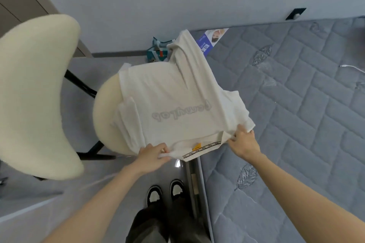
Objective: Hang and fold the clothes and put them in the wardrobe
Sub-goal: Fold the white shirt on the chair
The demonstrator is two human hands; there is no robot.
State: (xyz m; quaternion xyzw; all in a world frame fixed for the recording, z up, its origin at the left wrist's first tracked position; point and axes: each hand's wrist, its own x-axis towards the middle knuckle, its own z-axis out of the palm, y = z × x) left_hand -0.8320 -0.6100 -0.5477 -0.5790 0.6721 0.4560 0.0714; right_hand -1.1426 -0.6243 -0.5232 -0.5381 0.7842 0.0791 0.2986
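Your left hand (153, 156) pinches the white T-shirt (167, 92) at its near hem-like collar edge, and your right hand (244, 144) grips the near shoulder. Between the two grips sits a yellow label (197, 146). Beyond them the shirt spreads over the cream chair seat (104, 104). The grey mattress (296, 104) lies under and right of your right grip.

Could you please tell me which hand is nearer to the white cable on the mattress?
Right. The right hand grips the T-shirt over the mattress edge, with the cable lying beyond it; the left hand grips the T-shirt farther away, beside the chair.
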